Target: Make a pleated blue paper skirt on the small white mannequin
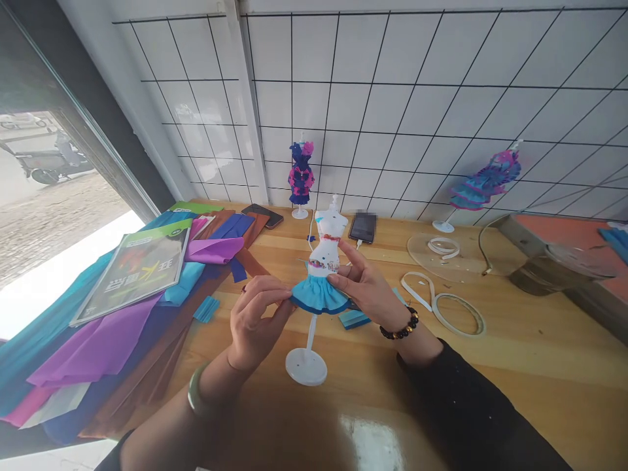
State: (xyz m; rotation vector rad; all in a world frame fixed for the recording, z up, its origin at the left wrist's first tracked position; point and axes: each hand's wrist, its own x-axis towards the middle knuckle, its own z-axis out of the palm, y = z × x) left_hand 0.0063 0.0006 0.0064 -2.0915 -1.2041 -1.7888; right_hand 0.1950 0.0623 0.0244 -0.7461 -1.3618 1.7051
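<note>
A small white dress-form mannequin stands slightly tilted on a round white base, with red and coloured marks on its torso. Round its hips sits a gathered blue crepe-paper skirt with a darker blue hem. My left hand pinches the skirt's hem at its left edge between thumb and fingertips. On the other side, my right hand grips the mannequin at the waist and the top of the skirt, its thumb in front and some fingers hidden behind. Folded blue paper strips lie behind the right wrist.
Coloured crepe paper and a printed packet cover the table's left. Two dressed mannequins stand by the gridded wall. Phones lie at the back. A tape roll and a brown tape reel are at right.
</note>
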